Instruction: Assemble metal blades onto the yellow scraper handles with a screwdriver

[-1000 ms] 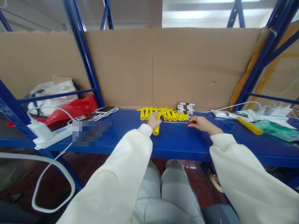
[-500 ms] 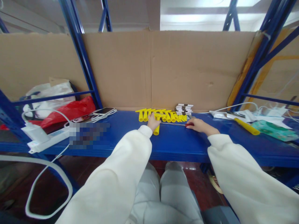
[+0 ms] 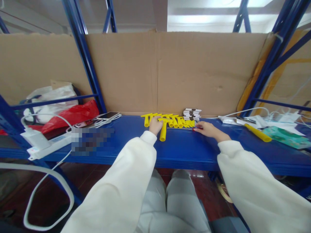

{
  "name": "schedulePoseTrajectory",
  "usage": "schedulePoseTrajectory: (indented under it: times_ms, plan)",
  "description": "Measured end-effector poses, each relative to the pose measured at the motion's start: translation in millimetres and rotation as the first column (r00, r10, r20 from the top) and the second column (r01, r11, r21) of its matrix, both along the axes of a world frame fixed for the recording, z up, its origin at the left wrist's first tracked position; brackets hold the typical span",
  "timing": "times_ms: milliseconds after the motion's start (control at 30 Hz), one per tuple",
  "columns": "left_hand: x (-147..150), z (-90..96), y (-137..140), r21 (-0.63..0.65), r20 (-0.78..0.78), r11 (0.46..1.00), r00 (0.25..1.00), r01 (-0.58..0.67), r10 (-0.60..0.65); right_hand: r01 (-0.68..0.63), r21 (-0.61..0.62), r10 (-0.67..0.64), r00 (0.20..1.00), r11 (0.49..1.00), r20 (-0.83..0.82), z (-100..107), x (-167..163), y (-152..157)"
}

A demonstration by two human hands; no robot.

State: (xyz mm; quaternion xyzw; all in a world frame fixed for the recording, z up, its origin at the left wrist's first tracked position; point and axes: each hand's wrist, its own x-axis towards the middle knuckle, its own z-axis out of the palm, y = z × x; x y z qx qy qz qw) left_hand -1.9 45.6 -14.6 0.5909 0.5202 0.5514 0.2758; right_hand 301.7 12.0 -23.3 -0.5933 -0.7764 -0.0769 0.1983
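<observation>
Bent fingers of my left hand (image 3: pixel 155 125) close at the left end of the crossbar of a yellow T-shaped tool (image 3: pixel 163 132), which looks like a plastic scraper handle. Its round hollow stem points toward me. In my right hand (image 3: pixel 207 128) is a screwdriver (image 3: pixel 179 128) with a dark red handle; the thin metal shaft runs left over the blue shelf toward the T-shaped tool. Behind my hands stand several more yellow T-shaped tools (image 3: pixel 174 121) in a row. Small yellow pieces (image 3: pixel 189 123) lie between them and my right hand.
A stack of white and dark flat pieces (image 3: pixel 191 114) stands against the cardboard wall (image 3: pixel 194 71). On the right lie a yellow tube (image 3: pixel 258 132) and a green packet (image 3: pixel 286 136). To the left are a phone (image 3: pixel 110 115), cables, a power strip (image 3: pixel 51 144) and a red bag (image 3: pixel 73 116).
My left hand has shifted slightly left along the yellow T-shaped tool, so more of its crossbar and stem shows. My right hand keeps the screwdriver in nearly the same place.
</observation>
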Motion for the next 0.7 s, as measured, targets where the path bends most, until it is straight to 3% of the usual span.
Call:
schedulePoseTrajectory:
  times_ms: [100, 333, 567, 700]
  plan:
    - [5, 4.2, -7, -0.094, 0.113, 0.995, 0.994, 0.016, -0.005, 0.016, 0.018, -0.015, 0.999, 1.000, -0.049, 4, 6, 9]
    - [9, 10.3, -17, -0.095, 0.309, 0.995, 0.951, 0.041, -0.010, 0.270, 0.094, -0.255, 0.956, 0.958, -0.148, 35, 12, 42]
    - [11, 10.6, -21, -0.102, 0.453, 0.994, 0.892, 0.039, 0.011, 0.540, -0.124, -0.554, 0.821, 0.832, -0.142, 55, -3, 75]
    - [15, 13.5, -26, -0.114, 0.466, 0.993, 0.884, 0.039, 0.018, 0.598, -0.130, -0.610, 0.759, 0.791, -0.226, 53, -8, 94]
